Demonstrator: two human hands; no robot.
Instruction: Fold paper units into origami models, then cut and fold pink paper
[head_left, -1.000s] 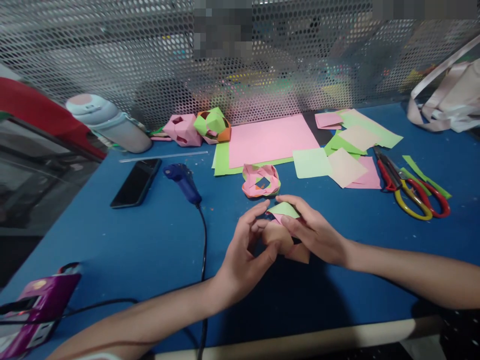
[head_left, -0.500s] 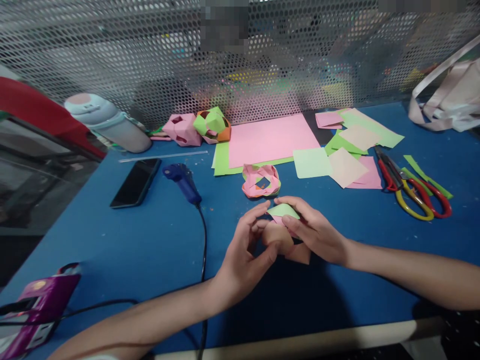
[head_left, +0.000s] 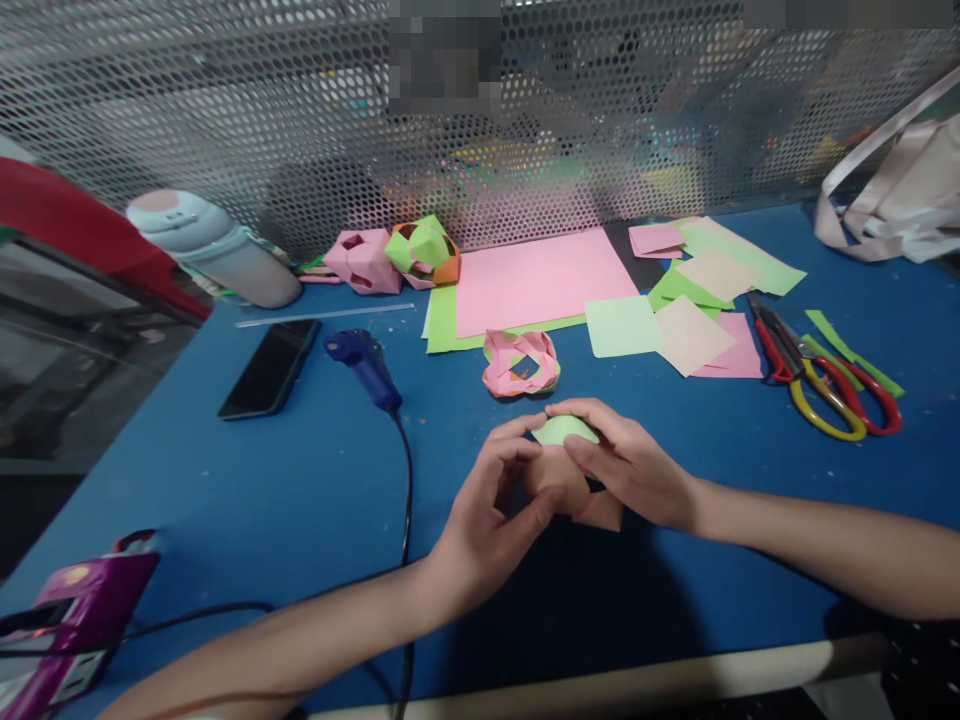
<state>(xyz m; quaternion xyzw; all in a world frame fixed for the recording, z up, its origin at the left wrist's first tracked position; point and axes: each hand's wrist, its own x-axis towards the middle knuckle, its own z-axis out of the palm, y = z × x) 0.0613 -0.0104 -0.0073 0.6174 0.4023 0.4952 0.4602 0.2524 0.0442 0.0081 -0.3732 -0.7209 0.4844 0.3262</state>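
Observation:
Both my hands meet over the blue table around a small folded paper piece made of green, pink and tan flaps. My left hand pinches its left side with thumb and curled fingers. My right hand holds its right side, index finger laid across the green flap on top. Just beyond my fingers lies a pink and green woven paper ring.
Loose paper squares and a large pink sheet lie behind. Scissors at right, blue glue gun with cord and a phone at left. Paper models, a bottle, perforated metal screen behind.
My fingers have shifted slightly; the green flap has been pressed flatter onto the piece. Hands stay in the same place.

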